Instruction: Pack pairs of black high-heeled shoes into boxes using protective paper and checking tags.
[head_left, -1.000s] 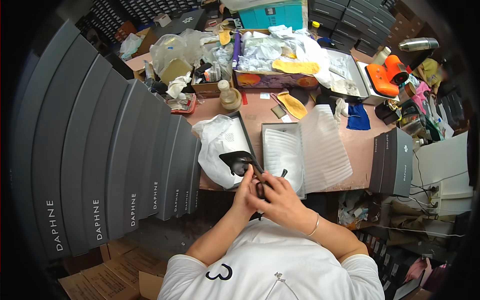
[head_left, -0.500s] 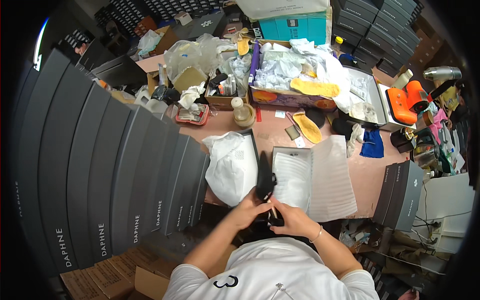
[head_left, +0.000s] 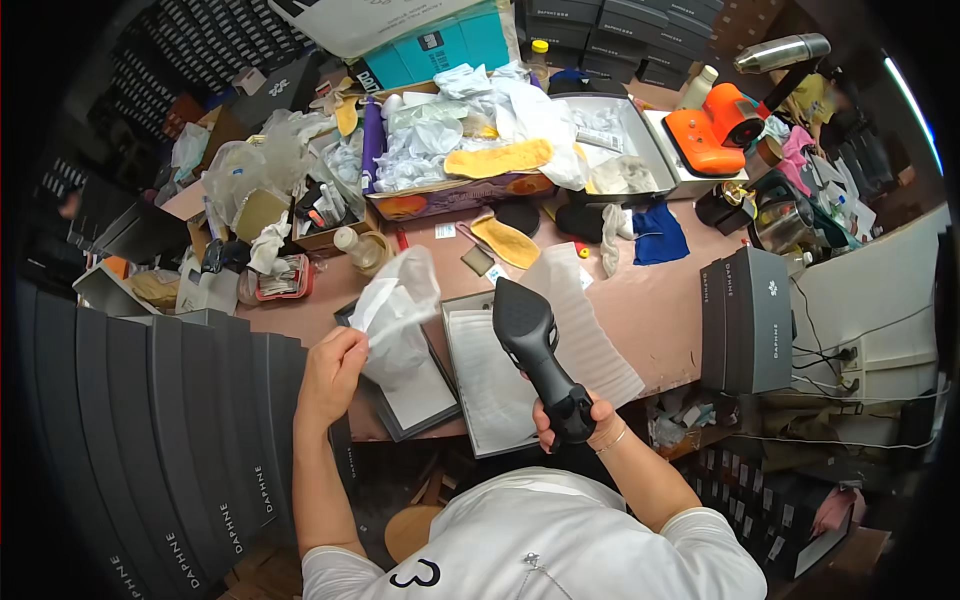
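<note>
A black heeled shoe (head_left: 530, 335) tilts upward, sole toward me, with its heel end in the closed fingers of my right hand (head_left: 577, 421). The shoe hangs over an open shoe box (head_left: 462, 395) lined with white foam sheet (head_left: 590, 350), which spreads out past the box's right side. My left hand (head_left: 338, 368) pinches the edge of a thin white translucent bag (head_left: 400, 312). That bag is raised above the dark-edged box lid (head_left: 435, 408), which lies left of the box with a white inside.
Stacked grey shoe boxes (head_left: 180, 400) wall off the left; more boxes (head_left: 755, 320) stand at the right table edge. Behind are a carton of crumpled paper (head_left: 430, 205), yellow insoles (head_left: 505, 242), a glass bottle (head_left: 360, 248), a blue cloth (head_left: 660, 236) and an orange device (head_left: 708, 135).
My left hand has left the shoe and lifted the white bag off the lid. The shoe, now in my right hand alone, has turned and moved right. The view has swung to the right.
</note>
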